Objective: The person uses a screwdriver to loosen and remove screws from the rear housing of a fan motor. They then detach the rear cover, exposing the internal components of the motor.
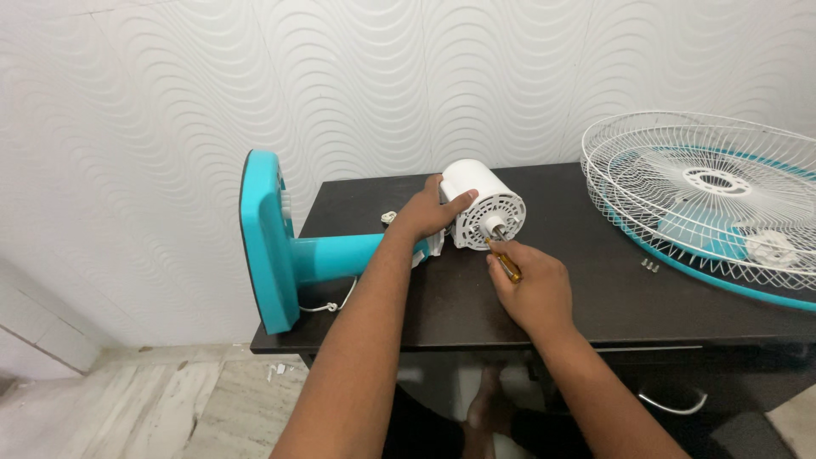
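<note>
A white fan motor housing (476, 189) lies on its side on a dark table (578, 289), its vented face and shaft turned toward me. My left hand (429, 212) grips the housing's left side. My right hand (527, 285) holds a yellow-handled screwdriver (507, 259), and its tip touches the motor's face near the shaft. The motor joins a teal fan stand (327, 257) whose teal base (263, 238) hangs upright past the table's left edge.
White wire fan guards (705, 191) with teal blades and a teal rim rest on the table at the right. Some small screws (650, 266) lie beside them. A white cord (336, 302) trails by the stand. A textured white wall stands behind.
</note>
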